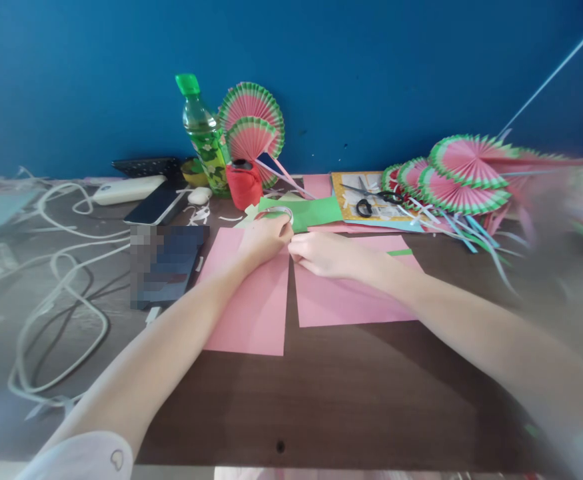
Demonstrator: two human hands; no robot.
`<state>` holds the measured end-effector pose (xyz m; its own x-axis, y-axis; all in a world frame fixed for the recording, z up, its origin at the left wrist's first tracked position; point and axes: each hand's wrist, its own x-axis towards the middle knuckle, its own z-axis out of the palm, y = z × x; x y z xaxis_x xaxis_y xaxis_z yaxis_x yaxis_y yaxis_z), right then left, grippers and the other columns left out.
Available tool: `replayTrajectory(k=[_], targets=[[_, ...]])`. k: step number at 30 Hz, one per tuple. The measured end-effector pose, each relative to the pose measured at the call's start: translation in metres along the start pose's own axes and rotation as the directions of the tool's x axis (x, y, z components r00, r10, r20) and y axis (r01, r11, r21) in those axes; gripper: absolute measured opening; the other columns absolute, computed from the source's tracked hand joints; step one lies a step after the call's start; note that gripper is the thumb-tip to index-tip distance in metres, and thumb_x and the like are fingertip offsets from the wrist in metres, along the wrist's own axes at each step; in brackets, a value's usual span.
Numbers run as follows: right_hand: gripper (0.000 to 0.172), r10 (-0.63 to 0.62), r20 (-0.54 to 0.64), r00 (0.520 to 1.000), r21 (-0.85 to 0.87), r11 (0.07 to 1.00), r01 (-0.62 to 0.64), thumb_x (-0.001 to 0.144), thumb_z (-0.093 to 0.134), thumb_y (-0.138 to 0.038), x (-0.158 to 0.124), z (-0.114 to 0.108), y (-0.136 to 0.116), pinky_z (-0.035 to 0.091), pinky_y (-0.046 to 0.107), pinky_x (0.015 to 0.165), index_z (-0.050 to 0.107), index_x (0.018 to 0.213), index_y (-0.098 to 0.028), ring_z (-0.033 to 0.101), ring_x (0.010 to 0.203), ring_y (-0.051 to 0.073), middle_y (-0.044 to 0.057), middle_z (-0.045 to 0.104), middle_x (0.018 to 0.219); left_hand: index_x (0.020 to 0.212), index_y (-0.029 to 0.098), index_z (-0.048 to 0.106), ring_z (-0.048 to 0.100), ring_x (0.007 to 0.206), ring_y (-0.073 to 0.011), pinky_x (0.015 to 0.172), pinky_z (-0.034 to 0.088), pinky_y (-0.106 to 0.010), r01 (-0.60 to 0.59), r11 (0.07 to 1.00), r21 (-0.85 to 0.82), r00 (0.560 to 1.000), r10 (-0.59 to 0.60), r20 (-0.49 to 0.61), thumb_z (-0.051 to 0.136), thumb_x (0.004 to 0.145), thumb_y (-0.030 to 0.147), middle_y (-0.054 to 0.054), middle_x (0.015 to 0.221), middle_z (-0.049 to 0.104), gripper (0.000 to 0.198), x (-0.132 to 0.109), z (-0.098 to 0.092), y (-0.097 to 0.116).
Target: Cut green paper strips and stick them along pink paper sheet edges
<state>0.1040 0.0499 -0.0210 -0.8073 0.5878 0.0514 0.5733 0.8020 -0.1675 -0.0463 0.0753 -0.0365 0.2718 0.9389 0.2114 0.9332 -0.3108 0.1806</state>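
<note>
Two flat matte-pink sheets mid-table, left sheet (pixel 246 320) and right sheet (pixel 356 300), side by side, narrow dark gap between; green strip (pixel 401 253) at the right one's far right. Left hand (pixel 266 237) and right hand (pixel 318 255) over their far inner parts, fingers curled, nearly meeting; can't tell whether either pinches anything. Fingertips partly hidden, forearms cover bits of both sheets, tape roll (pixel 290 213) half behind left hand, far right blurred. Green paper (pixel 321 212) borders the far side; brown tabletop (pixel 281 400) runs from sheets to near edge.
</note>
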Motion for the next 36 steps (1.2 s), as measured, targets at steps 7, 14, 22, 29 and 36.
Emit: replayTrajectory(k=[7, 14, 22, 29, 36], targets=[[0.018, -0.001, 0.015, 1.0, 0.011, 1.0, 0.001, 0.079, 0.043, -0.004, 0.0, -0.006, -0.001, 0.026, 0.025, 0.054, 0.056, 0.071, -0.013, 0.045, 0.061, 0.011, 0.006, 0.058, 0.075, 0.075, 0.02, 0.057, 0.054, 0.067, -0.0179, 0.058, 0.032, -0.028, -0.011, 1.0, -0.008, 1.0, 0.01, -0.01, 0.037, 0.081, 0.025, -0.004, 0.072, 0.062, 0.022, 0.0, 0.003, -0.004], [0.019, 0.046, 0.056, 0.997, -0.08, 0.996, -0.042, 0.079, 0.042, -0.002, 0.001, -0.004, -0.005, 0.025, 0.026, 0.052, 0.057, 0.077, -0.012, 0.049, 0.063, 0.012, 0.008, 0.061, 0.082, 0.074, 0.019, 0.057, 0.055, 0.067, -0.0182, 0.057, 0.032, -0.028, -0.017, 1.0, -0.005, 1.0, 0.017, -0.021, 0.037, 0.08, 0.024, -0.005, 0.071, 0.062, 0.021, 0.0, 0.003, -0.002], [0.023, 0.113, 0.081, 0.99, -0.189, 0.977, -0.096, 0.077, 0.042, 0.003, -0.005, -0.012, -0.023, 0.021, 0.026, 0.047, 0.057, 0.084, -0.013, 0.052, 0.066, 0.013, 0.008, 0.061, 0.088, 0.073, 0.019, 0.057, 0.052, 0.064, -0.017, 0.058, 0.031, -0.028, -0.007, 1.0, -0.01, 1.0, 0.007, 0.001, 0.037, 0.079, 0.025, -0.004, 0.068, 0.06, 0.022, 0.0, 0.001, -0.002], [0.025, 0.076, 0.04, 0.996, -0.193, 0.979, -0.067, 0.076, 0.042, 0.004, -0.005, -0.01, -0.02, 0.017, 0.027, 0.046, 0.056, 0.084, -0.014, 0.048, 0.065, 0.011, 0.006, 0.058, 0.093, 0.071, 0.019, 0.055, 0.049, 0.062, -0.0158, 0.056, 0.029, -0.028, 0.012, 1.0, 0.001, 1.0, -0.012, 0.022, 0.036, 0.079, 0.024, -0.003, 0.066, 0.059, 0.021, 0.0, -0.001, 0.0], [0.019, 0.054, 0.007, 0.999, -0.123, 0.991, -0.053, 0.082, 0.039, -0.003, -0.002, -0.005, -0.01, 0.017, 0.028, 0.049, 0.055, 0.08, -0.014, 0.04, 0.06, 0.009, 0.006, 0.055, 0.092, 0.078, 0.019, 0.057, 0.054, 0.069, -0.0173, 0.059, 0.031, -0.027, -0.043, 0.999, 0.017, 0.998, 0.043, 0.037, 0.038, 0.081, 0.025, -0.004, 0.072, 0.061, 0.02, -0.001, 0.001, -0.004]])
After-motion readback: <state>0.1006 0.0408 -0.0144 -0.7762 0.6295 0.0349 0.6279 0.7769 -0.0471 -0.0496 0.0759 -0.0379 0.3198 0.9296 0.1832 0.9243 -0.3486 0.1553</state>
